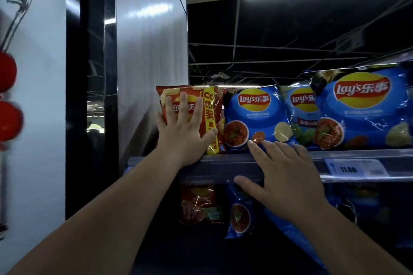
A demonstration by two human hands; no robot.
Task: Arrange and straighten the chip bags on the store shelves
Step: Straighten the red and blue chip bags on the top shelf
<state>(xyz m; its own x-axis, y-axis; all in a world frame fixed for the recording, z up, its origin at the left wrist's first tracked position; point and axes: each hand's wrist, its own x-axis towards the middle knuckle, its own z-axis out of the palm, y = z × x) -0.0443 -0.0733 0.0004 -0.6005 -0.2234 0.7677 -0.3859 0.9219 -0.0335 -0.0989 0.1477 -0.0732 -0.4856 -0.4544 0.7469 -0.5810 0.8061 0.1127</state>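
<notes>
A red Lay's chip bag [210,105] stands upright at the left end of the top shelf [223,163]. My left hand [183,127] lies flat against its front, fingers spread. To its right stand three blue Lay's bags: one [254,114] beside the red bag, a second [301,107] partly hidden behind it, and a large one [362,107] at the right. My right hand [283,176] rests open on the shelf's front edge, fingertips touching the bottom of the first blue bag.
A price tag [355,168] sits on the shelf rail at the right. Below the shelf hang a red bag [199,203] and a blue bag [240,214] in shadow. A grey panel [149,51] and white wall [33,96] stand at the left.
</notes>
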